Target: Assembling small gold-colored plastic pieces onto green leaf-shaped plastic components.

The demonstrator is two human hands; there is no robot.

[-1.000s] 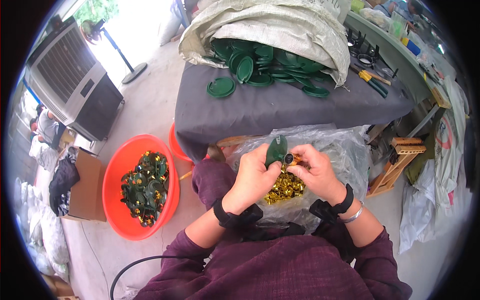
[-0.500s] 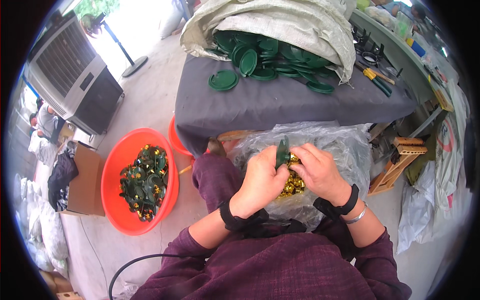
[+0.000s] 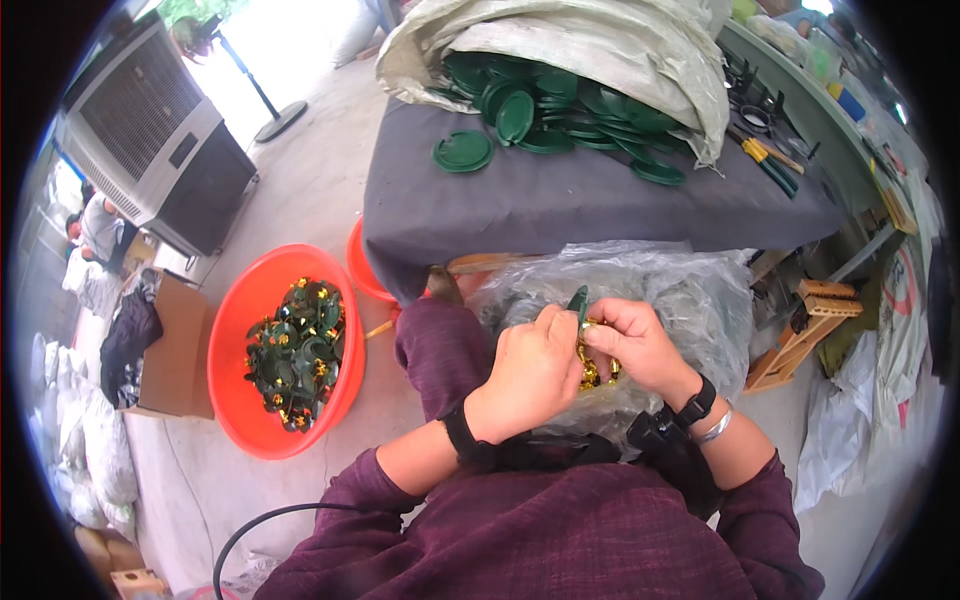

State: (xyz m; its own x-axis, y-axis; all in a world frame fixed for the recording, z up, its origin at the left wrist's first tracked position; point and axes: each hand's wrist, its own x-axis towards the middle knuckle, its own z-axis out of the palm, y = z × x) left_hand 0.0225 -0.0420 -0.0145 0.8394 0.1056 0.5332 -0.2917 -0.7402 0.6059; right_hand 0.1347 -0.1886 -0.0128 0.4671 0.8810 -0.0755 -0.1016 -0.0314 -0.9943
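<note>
Over my lap, my left hand (image 3: 527, 370) is closed round a round dark green plastic disc (image 3: 579, 299), held edge-up so only its rim shows above my fingers. Against its right side, my right hand (image 3: 648, 345) pinches with thumb and fingertips; a small shiny gold piece (image 3: 590, 323) glints there, mostly hidden. Both hands nearly touch each other. Just below them, more gold pieces (image 3: 600, 376) lie in a clear plastic bag (image 3: 700, 300) spread beneath my hands. My fingers hide how disc and gold piece meet.
A grey cloth-covered table (image 3: 600, 205) stands ahead, bearing a white woven sack (image 3: 640, 50) spilling green discs (image 3: 463, 151), plus yellow-handled pliers (image 3: 770, 165). On my left, an orange-red basin (image 3: 225, 370) holds green discs with gold parts. Beyond it are a cardboard box (image 3: 180, 350) and an air cooler (image 3: 150, 130).
My hands stay together at the disc. The left hand has rolled over it, leaving less of the disc showing, and the right fingers press closer. The whole view has shifted slightly.
</note>
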